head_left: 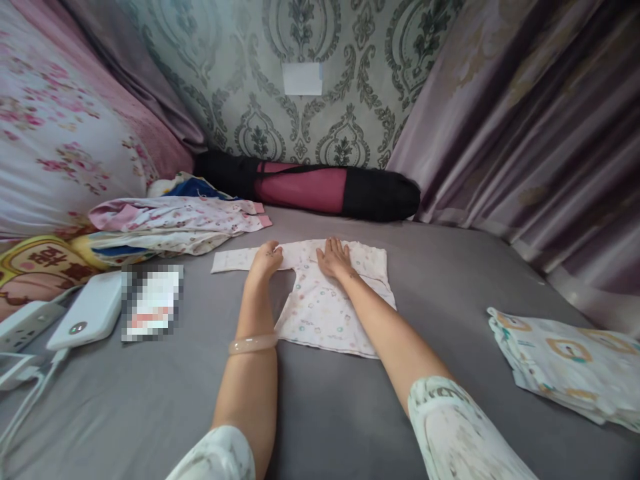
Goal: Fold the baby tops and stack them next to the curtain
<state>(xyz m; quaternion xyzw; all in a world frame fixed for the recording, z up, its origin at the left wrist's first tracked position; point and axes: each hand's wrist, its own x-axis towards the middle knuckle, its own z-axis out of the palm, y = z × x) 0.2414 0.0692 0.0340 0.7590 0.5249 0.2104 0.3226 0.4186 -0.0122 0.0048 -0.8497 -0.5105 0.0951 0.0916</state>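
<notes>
A small white baby shirt (320, 313) with a pale printed pattern lies spread on the grey bed sheet. Its left sleeve reaches out sideways, while the right one appears folded across the body. My left hand (269, 259), fingers curled, grips that outstretched sleeve near the shoulder. Flat on the upper chest of the shirt rests my right hand (334, 259), its fingers stretched out and slightly apart. A pale bangle (254, 344) circles my left forearm.
Several folded baby clothes (185, 217) are piled at the back left. A power bank (89, 312), a power strip (27, 325) and a blurred-out packet (153, 303) lie at left. Folded printed cloth (570, 360) lies right. A black-and-red bag (305, 187) lies along the wall.
</notes>
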